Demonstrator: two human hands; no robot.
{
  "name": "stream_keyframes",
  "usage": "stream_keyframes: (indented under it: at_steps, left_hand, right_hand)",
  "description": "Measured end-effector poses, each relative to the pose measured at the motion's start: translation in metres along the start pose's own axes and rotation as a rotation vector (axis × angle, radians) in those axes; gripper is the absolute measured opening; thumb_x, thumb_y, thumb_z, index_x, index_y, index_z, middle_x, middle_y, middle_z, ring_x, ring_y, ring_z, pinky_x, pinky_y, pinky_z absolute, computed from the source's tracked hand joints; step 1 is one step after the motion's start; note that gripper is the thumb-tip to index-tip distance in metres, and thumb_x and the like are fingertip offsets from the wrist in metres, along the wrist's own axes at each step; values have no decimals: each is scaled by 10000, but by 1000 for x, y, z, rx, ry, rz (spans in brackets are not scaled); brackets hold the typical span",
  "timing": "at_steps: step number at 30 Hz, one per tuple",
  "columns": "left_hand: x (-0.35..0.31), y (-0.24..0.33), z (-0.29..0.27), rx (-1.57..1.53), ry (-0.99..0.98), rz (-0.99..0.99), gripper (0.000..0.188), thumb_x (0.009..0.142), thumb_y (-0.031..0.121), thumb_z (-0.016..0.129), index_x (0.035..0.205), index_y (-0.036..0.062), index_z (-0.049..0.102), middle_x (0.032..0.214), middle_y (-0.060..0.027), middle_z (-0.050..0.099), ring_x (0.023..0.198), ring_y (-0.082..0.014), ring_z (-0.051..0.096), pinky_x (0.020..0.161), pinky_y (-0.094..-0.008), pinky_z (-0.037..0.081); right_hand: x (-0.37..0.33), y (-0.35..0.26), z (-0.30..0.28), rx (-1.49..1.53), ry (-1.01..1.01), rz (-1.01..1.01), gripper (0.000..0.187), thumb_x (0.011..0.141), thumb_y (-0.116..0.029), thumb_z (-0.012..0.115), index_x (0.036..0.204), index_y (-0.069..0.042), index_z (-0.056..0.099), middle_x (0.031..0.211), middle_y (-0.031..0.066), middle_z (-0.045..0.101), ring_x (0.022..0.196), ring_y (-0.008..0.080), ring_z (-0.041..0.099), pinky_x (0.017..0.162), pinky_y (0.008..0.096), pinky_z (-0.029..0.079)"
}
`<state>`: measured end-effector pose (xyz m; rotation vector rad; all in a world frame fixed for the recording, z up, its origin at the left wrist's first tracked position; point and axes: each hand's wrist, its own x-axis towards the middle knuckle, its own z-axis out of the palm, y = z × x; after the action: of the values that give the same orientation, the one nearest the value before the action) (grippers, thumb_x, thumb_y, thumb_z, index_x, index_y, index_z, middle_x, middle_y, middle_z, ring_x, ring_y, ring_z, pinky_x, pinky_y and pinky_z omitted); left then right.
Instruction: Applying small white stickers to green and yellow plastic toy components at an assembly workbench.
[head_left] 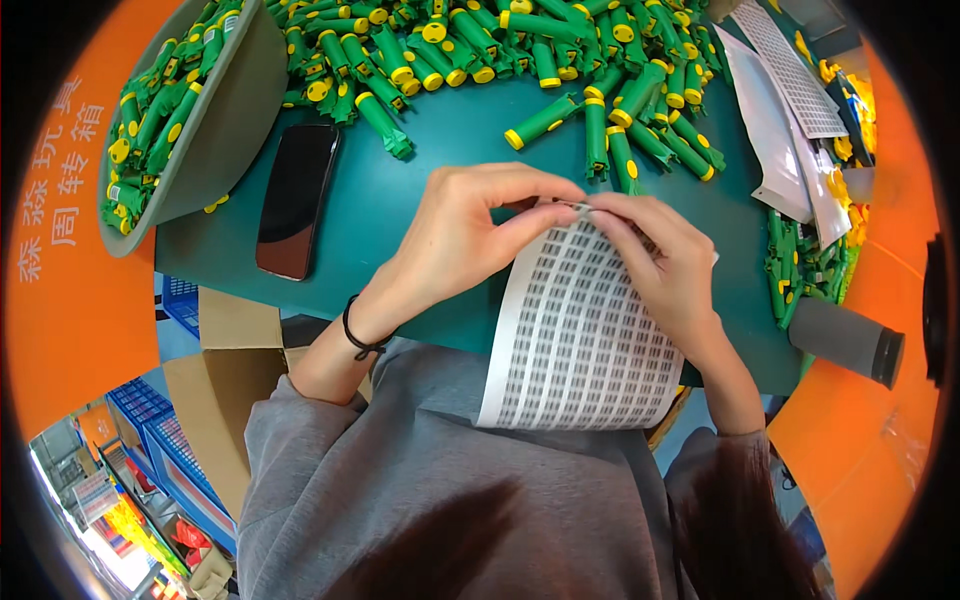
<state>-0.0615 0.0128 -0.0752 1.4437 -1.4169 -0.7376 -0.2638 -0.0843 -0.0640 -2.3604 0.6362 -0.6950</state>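
Note:
A white sheet of small printed barcode-like stickers (585, 340) hangs over the table's front edge, curving down in front of my grey top. At its upper edge my left hand (450, 235) pinches with thumb and index finger. My right hand (660, 260) grips the same edge just to the right, its fingertips almost touching the left ones. Whether a single sticker is lifted between the fingertips is too small to tell. Beyond my hands lie several loose green tubes with yellow ends (596, 140), the closest just past my fingertips.
A large heap of green tubes (470, 45) covers the table's back. At left, a grey-green basin (225, 110) full of tubes tilts beside a black phone (298, 200). On the right are more sticker sheets (790, 70), a plastic bag (765, 130) and a grey cylindrical bottle (840, 340).

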Motion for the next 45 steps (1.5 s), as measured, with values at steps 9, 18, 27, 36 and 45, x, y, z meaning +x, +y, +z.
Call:
stream_keyframes:
  at_steps: [9, 18, 27, 36, 45]
  left_hand:
    - [-22, -2, -6, 510, 118, 325, 265, 737, 82, 805, 997, 113, 764, 1001, -3, 696, 904, -226, 628, 780, -346, 523]
    - [-21, -14, -6, 416, 211, 352, 289, 709, 66, 818, 991, 101, 766, 979, -21, 692, 880, -226, 618, 728, -325, 525]
    - [-21, -15, -2, 521, 215, 407, 293, 702, 63, 821, 987, 101, 766, 977, -11, 695, 861, -216, 617, 706, -314, 519]
    - [-27, -15, -2, 785, 187, 536, 267, 718, 137, 686, 975, 102, 748, 1070, 8, 679, 954, -194, 627, 789, -334, 502]
    - [-25, -22, 0, 787, 231, 605, 338, 602, 85, 740, 937, 122, 760, 990, 26, 708, 831, -181, 624, 677, -300, 487]
  right_hand:
    - [1, -5, 19, 310, -141, 322, 154, 926, -80, 686, 1038, 19, 726, 925, 67, 720, 819, 97, 643, 728, 237, 510]
    - [5, -5, 18, 420, -129, 436, 177, 954, -112, 668, 1048, 31, 714, 921, 21, 696, 834, 56, 611, 738, 204, 485]
    - [2, -2, 20, 406, -103, 413, 183, 953, -119, 669, 1059, 25, 711, 929, 20, 695, 845, 64, 610, 757, 207, 482]
    - [0, 1, 23, 336, -80, 383, 180, 950, -119, 671, 1052, 21, 716, 961, 47, 705, 869, 88, 625, 783, 235, 494]
    - [1, -1, 28, 236, -67, 343, 145, 921, -108, 694, 1013, -3, 734, 911, 73, 685, 820, 128, 612, 762, 258, 491]
